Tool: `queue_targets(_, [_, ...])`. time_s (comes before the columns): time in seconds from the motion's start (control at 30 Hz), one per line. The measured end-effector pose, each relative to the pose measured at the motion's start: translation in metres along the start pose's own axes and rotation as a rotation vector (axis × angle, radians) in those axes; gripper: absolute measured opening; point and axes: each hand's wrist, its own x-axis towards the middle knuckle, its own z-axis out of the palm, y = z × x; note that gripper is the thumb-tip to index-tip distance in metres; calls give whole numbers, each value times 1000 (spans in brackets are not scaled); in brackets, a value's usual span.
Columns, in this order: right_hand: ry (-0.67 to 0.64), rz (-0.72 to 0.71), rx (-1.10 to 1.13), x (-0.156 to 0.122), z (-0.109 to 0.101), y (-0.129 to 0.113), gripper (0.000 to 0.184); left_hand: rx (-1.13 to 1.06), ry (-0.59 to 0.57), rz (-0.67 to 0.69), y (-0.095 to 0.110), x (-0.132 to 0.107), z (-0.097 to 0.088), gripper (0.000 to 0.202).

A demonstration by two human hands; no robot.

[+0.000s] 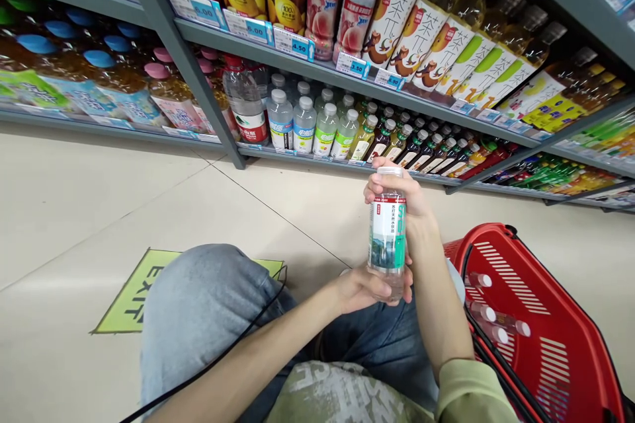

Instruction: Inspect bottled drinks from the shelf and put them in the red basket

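I hold a clear drink bottle [387, 238] with a white cap and a green-and-white label upright in front of me. My left hand [364, 289] cups its base with the fingers wrapped round it. My right hand [403, 193] is closed round its top, near the cap. I am crouched low before a shop shelf, with my knee [208, 304] in grey jeans below the bottle.
A red shopping basket [560, 344] stands at my right with several white-capped bottles [489, 314] lying in it. Grey shelves [297, 73] packed with drink bottles and price tags run across the top. A green EXIT floor sticker [133, 297] lies on the pale tiles at left.
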Motion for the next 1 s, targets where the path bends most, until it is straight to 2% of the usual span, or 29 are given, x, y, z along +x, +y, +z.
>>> queue_targets(0.13, [3,-33,-10,-3,-1,-3,34,108,65,74,0,1,5,59])
queue_targets(0.27, [76,-75,-121,-2,-6,-4,37,265,305,163,5,3,12,48])
queue_targets(0.33, [152,-111,-157,2,-9,-3,38,274,426,201,9,4,14,49])
queue_targets(0.4, [226,-133,-159,6,-12,-1,39,279,493,234,11,5,15,53])
queue_targets(0.5, [274,-143,-136,9,-14,0,39,321,530,271,12,5,16,56])
queue_targets(0.67, [261,-140,-164,7,-10,-1,37,423,577,330,5,6,18,60])
queue_targets(0.83, [264,-130,-167,7,-8,1,38,503,628,428,-1,9,16,53])
queue_targets(1.0, [273,-129,-158,10,-10,4,37,541,634,444,-2,10,15,48])
